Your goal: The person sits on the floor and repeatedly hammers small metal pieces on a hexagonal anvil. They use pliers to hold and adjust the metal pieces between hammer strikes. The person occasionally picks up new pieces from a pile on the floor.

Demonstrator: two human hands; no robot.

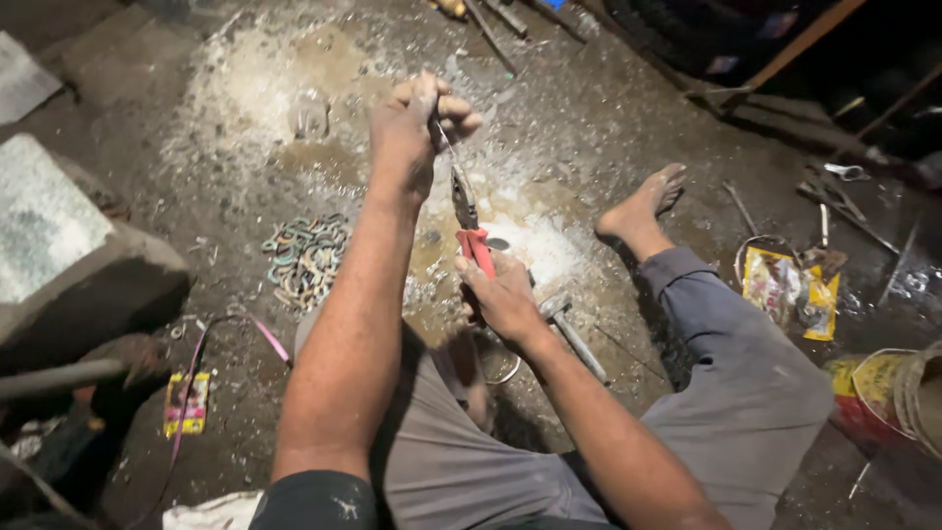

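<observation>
My left hand [417, 128] is raised over the floor, its fingers closed on the top end of a thin metal wire [446, 137]. Below it my right hand [500, 294] grips the red handles of a pair of pliers [469, 221], whose jaws point up and meet the wire's lower end. I sit on the ground with my legs in grey trousers spread. My bare right foot [643, 206] rests on the floor to the right of the pliers.
A pile of coloured rings [306, 257] lies left of my arm. A hammer [569, 329] lies by my right wrist. Yellow wrappers [785, 290] and a tin can [888, 397] sit at right, a stone block [69, 255] at left. White powder covers the dark floor.
</observation>
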